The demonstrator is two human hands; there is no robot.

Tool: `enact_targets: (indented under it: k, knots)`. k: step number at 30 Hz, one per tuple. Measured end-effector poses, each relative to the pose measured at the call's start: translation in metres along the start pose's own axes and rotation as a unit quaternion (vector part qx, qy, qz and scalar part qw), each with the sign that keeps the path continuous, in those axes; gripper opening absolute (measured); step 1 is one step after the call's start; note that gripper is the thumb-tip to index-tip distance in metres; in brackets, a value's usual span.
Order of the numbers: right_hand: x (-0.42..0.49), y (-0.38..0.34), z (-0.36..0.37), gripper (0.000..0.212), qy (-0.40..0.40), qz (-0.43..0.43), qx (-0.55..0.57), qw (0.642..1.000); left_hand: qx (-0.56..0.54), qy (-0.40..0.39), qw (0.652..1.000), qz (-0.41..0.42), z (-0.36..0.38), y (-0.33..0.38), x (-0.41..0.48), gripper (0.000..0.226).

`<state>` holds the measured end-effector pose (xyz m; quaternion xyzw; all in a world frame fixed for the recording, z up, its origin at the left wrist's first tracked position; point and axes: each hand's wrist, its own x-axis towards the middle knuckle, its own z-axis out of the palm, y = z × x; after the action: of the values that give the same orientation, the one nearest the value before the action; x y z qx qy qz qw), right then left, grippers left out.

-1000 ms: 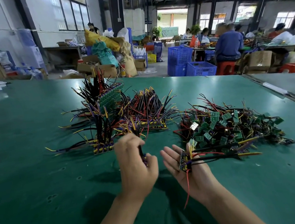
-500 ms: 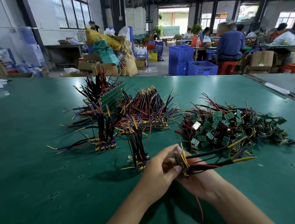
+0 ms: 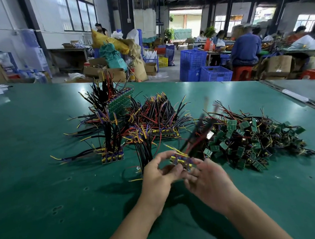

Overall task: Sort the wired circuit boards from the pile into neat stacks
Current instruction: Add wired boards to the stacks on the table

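Here left hand and right hand pinch a wired board over the green table, blue crates beyond.

Over green desk: left hand and right hand grip one wired board between them. Its wires are blurred, slanting up-right. Pile at right; stacks behind left.

A factory hall is indicated by wired circuit boards heaped on the bench, with blue crates, cardboard boxes and seated workers beyond it.
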<state>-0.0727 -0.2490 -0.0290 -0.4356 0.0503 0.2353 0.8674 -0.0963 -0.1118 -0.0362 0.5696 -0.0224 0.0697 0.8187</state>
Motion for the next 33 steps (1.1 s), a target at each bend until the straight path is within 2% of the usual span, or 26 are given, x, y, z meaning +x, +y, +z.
enact_targets:
  k: [2,5,7,10,12,13,15,18,20,22,24,26,28,33]
  knots:
    - [0.003,0.003,-0.001,0.031,0.018,-0.024,-0.065,0.997,-0.033,0.024,0.999,0.0,0.001,0.0,0.002,0.029]
    - [0.007,0.005,0.004,0.038,0.033,-0.027,-0.136,0.99,-0.015,0.037,0.999,0.009,0.003,-0.002,0.0,0.027]
    - [0.007,0.005,0.003,0.032,0.028,-0.043,-0.176,0.983,0.012,0.018,1.0,0.017,0.007,-0.002,-0.004,0.027]
    - [-0.001,0.009,-0.001,0.021,0.009,-0.132,-0.208,0.969,0.033,-0.013,0.999,0.022,0.012,0.003,-0.008,0.038]
    - [-0.002,0.013,-0.004,0.036,0.023,-0.194,-0.238,0.952,-0.01,-0.01,1.0,0.013,0.015,0.003,-0.006,0.048]
    - [-0.002,0.014,-0.003,0.047,0.032,-0.215,-0.253,0.943,0.001,0.0,1.0,0.021,0.015,0.001,-0.004,0.042]
    - [-0.003,0.014,0.001,0.052,0.048,-0.233,-0.262,0.935,0.021,0.007,0.999,0.031,0.015,-0.004,-0.004,0.03]
    - [-0.006,0.014,0.002,0.039,0.066,-0.226,-0.28,0.931,0.104,0.027,0.993,0.054,0.016,-0.013,-0.005,0.029]
    - [-0.005,0.015,0.0,0.043,0.086,-0.198,-0.287,0.933,0.166,0.045,0.982,0.083,0.015,-0.016,-0.006,0.025]
    - [-0.002,0.016,-0.005,0.047,0.106,-0.129,-0.282,0.945,0.227,0.064,0.965,0.114,0.013,-0.017,-0.005,0.023]
    - [-0.001,0.014,-0.009,0.039,0.107,-0.056,-0.279,0.953,0.265,0.076,0.952,0.134,0.012,-0.017,-0.006,0.019]
    - [-0.001,0.012,-0.01,0.031,0.106,-0.03,-0.272,0.956,0.275,0.083,0.948,0.14,0.012,-0.015,-0.006,0.015]
    - [-0.002,0.01,-0.008,0.034,0.111,-0.044,-0.262,0.958,0.27,0.091,0.949,0.132,0.011,-0.016,-0.006,0.013]
    - [-0.004,0.007,-0.002,0.041,0.119,-0.083,-0.264,0.954,0.177,0.101,0.974,0.104,0.017,-0.02,-0.006,0.015]
